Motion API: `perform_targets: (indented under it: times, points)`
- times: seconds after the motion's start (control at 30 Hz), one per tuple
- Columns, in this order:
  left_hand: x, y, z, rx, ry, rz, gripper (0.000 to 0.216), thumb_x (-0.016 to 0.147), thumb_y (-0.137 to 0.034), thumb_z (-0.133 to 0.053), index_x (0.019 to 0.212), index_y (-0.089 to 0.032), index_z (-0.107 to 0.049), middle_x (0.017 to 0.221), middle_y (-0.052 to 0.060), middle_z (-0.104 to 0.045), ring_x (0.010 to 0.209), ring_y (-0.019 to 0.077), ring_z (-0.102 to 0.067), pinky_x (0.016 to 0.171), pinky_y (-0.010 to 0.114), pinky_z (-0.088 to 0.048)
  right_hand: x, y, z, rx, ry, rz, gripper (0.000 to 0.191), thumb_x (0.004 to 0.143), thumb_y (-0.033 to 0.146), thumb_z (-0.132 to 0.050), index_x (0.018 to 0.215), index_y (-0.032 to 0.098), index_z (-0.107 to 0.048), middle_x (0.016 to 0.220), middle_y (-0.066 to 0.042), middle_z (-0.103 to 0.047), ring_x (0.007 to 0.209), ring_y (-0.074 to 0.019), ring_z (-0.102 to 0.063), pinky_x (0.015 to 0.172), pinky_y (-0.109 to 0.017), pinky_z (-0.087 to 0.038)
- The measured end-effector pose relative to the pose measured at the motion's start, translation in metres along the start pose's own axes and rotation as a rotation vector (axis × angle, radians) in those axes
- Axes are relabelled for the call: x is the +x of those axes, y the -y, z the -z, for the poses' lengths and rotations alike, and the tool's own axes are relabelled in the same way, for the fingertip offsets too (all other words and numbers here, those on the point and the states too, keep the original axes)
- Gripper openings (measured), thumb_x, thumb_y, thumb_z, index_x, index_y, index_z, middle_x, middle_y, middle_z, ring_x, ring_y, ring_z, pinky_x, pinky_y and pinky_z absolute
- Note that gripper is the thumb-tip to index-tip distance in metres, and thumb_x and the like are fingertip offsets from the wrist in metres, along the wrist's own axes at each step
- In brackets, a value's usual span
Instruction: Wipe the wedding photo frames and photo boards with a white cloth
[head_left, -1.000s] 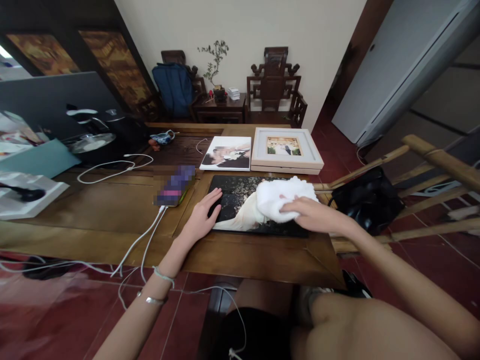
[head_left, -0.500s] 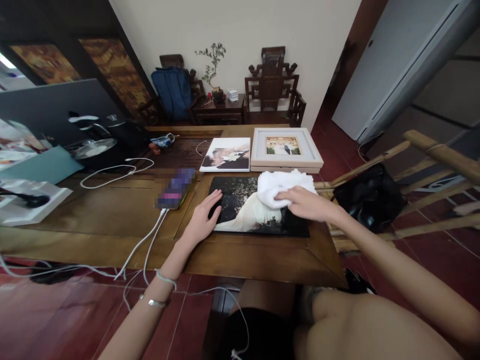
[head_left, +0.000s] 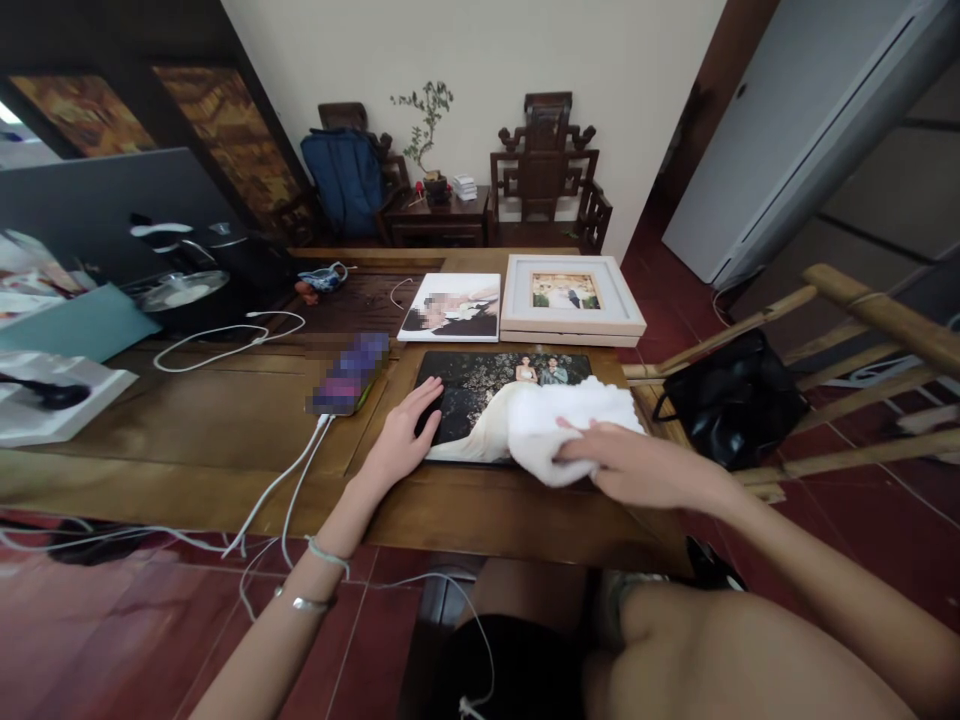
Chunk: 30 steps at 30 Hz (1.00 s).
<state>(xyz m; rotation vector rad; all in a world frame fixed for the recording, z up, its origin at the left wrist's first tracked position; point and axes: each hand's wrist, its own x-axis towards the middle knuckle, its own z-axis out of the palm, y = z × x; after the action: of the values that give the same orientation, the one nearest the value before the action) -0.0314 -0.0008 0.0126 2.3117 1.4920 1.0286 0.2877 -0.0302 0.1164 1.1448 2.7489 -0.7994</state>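
A dark photo panel (head_left: 472,405) lies flat on the wooden table, showing two people and a long white dress. My left hand (head_left: 405,430) rests on its left edge with the fingers stretched out. In my right hand (head_left: 637,460) is a bunched white cloth (head_left: 562,425), pressed against the panel's lower right part and hiding that part. Behind the panel lie a white-edged photo print (head_left: 454,308) and, to its right, a light wooden picture frame (head_left: 574,328) with a small photo inside.
Left of the panel, a phone (head_left: 349,375) lies with white cables (head_left: 292,480) running over the table's front edge (head_left: 487,535). Farther left stand a white power strip (head_left: 60,400) and a lidded pot (head_left: 187,295). A bamboo chair (head_left: 862,300) holding a black bag (head_left: 735,400) is at the right.
My right hand has moved the cloth toward me and slightly right, down the panel, uncovering the two pictured people. My left hand has stayed on the left edge.
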Motion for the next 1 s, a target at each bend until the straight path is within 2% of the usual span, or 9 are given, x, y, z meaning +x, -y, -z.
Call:
perform_targets:
  times: [0.1, 0.23, 0.37, 0.5, 0.57, 0.63, 0.73, 0.83, 1.0]
  points:
    - [0.0, 0.0, 0.001, 0.0, 0.003, 0.005, 0.04, 0.092, -0.03, -0.043, 0.126, -0.013, -0.055, 0.137, 0.014, -0.052, 0.131, 0.0245, -0.043, 0.111, 0.047, -0.033, 0.033, -0.024, 0.017, -0.038, -0.101, 0.042, 0.06, 0.065, 0.0, -0.04, 0.115, 0.019, -0.066, 0.11, -0.007, -0.069, 0.104, -0.0239, -0.06, 0.088, -0.033, -0.045]
    - [0.0, 0.0, 0.002, 0.0, 0.007, 0.009, 0.04, 0.092, -0.031, -0.043, 0.126, -0.014, -0.055, 0.137, 0.013, -0.052, 0.131, 0.0243, -0.043, 0.111, 0.048, -0.033, 0.072, -0.053, 0.038, -0.055, -0.18, 0.082, 0.06, 0.064, 0.0, -0.04, 0.116, 0.017, -0.065, 0.122, -0.006, -0.065, 0.109, -0.0242, -0.059, 0.092, -0.033, -0.043]
    - [0.0, 0.0, 0.002, -0.001, 0.007, 0.01, 0.04, 0.092, -0.031, -0.043, 0.125, -0.013, -0.055, 0.137, 0.014, -0.051, 0.131, 0.0239, -0.044, 0.111, 0.047, -0.033, 0.087, -0.062, 0.033, -0.12, -0.245, 0.053, 0.06, 0.067, -0.001, -0.038, 0.117, 0.018, -0.064, 0.124, -0.006, -0.063, 0.116, -0.0269, -0.055, 0.097, -0.04, -0.041]
    - [0.0, 0.0, 0.001, -0.003, 0.003, 0.01, 0.039, 0.092, -0.03, -0.043, 0.125, -0.013, -0.055, 0.137, 0.014, -0.052, 0.131, 0.0237, -0.044, 0.111, 0.046, -0.033, 0.07, -0.05, -0.001, -0.202, -0.31, 0.024, 0.063, 0.067, -0.004, -0.036, 0.122, 0.016, -0.059, 0.137, -0.01, -0.052, 0.137, -0.0328, -0.029, 0.107, -0.061, -0.024]
    - [0.0, 0.0, 0.001, 0.0, 0.001, 0.007, 0.039, 0.092, -0.03, -0.043, 0.125, -0.014, -0.055, 0.137, 0.013, -0.052, 0.131, 0.0236, -0.043, 0.111, 0.047, -0.034, 0.052, -0.038, -0.015, -0.197, -0.288, 0.025, 0.064, 0.065, -0.005, -0.036, 0.121, 0.017, -0.059, 0.146, -0.008, -0.041, 0.141, -0.0331, -0.017, 0.108, -0.065, -0.018]
    - [0.0, 0.0, 0.0, 0.004, 0.0, 0.004, 0.039, 0.092, -0.03, -0.042, 0.126, -0.014, -0.055, 0.137, 0.013, -0.052, 0.132, 0.0234, -0.043, 0.111, 0.047, -0.033, 0.029, -0.023, -0.022, -0.16, -0.212, 0.042, 0.066, 0.064, -0.006, -0.036, 0.12, 0.019, -0.06, 0.149, -0.006, -0.036, 0.142, -0.0315, -0.012, 0.11, -0.062, -0.017]
    - [0.0, 0.0, 0.0, 0.009, 0.002, 0.004, 0.04, 0.092, -0.03, -0.042, 0.126, -0.012, -0.054, 0.137, 0.014, -0.052, 0.132, 0.0234, -0.043, 0.112, 0.046, -0.033, -0.003, 0.001, -0.018, -0.086, -0.025, 0.027, 0.067, 0.064, -0.005, -0.037, 0.121, 0.023, -0.06, 0.146, -0.005, -0.042, 0.14, -0.0291, -0.02, 0.11, -0.053, -0.027]
    - [0.0, 0.0, 0.0, 0.009, 0.002, 0.006, 0.04, 0.092, -0.03, -0.042, 0.126, -0.013, -0.054, 0.137, 0.013, -0.052, 0.132, 0.0235, -0.043, 0.111, 0.047, -0.033, -0.021, 0.02, -0.007, -0.006, 0.13, -0.001, 0.066, 0.064, -0.002, -0.04, 0.121, 0.025, -0.062, 0.139, -0.008, -0.05, 0.134, -0.0296, -0.037, 0.1, -0.044, -0.041]
    - [0.0, -0.002, 0.001, 0.003, 0.004, 0.01, 0.039, 0.092, -0.031, -0.042, 0.125, -0.015, -0.055, 0.137, 0.013, -0.052, 0.131, 0.0242, -0.043, 0.111, 0.048, -0.034, -0.003, 0.02, 0.003, 0.007, 0.119, 0.031, 0.063, 0.064, -0.001, -0.04, 0.117, 0.023, -0.064, 0.113, -0.01, -0.066, 0.112, -0.0271, -0.057, 0.087, -0.038, -0.047]
